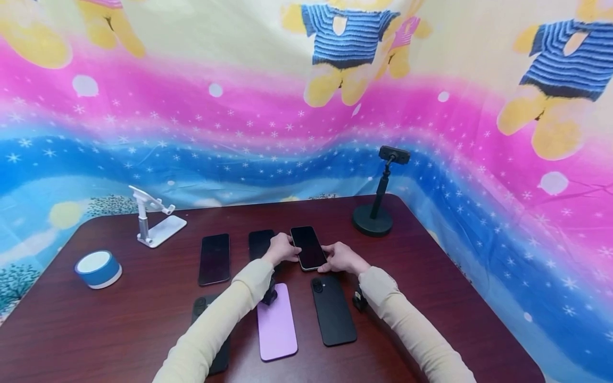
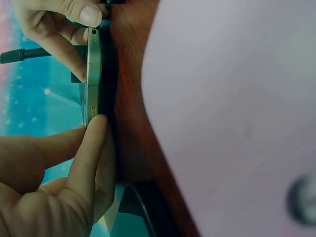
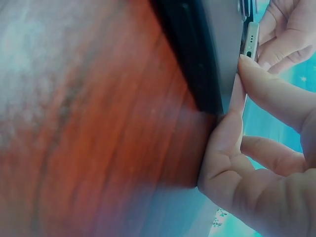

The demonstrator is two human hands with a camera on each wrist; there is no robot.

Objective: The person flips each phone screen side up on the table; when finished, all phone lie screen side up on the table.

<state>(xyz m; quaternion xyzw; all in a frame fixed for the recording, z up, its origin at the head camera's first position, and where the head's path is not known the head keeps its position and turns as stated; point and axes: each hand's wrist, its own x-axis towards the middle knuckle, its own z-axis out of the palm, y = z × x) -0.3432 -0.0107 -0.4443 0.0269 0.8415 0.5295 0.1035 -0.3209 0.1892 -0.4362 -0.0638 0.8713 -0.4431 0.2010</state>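
Note:
A phone [image 1: 308, 246] with a dark screen facing up lies between both hands at the far middle of the table. My left hand [image 1: 280, 250] grips its left edge, thumb over the front. On the lower right side, my right hand [image 1: 342, 259] holds the edge and corner with thumb and fingers. The left wrist view shows the phone's pale metal edge [image 2: 94, 74] pinched from both ends. Just nearer lie a black phone [image 1: 334, 314], back up, and a purple phone [image 1: 278, 327]. Another dark phone [image 1: 259, 243] sits partly hidden behind my left hand.
One more dark-screened phone [image 1: 214, 259] lies further left. My left sleeve partly covers a black phone [image 1: 221, 357]. A white stand [image 1: 165, 230] and a blue-and-white roll [image 1: 98, 270] are at the left; a black stand [image 1: 373, 219] is at the back right. A patterned cloth [image 1: 249, 133] hangs behind.

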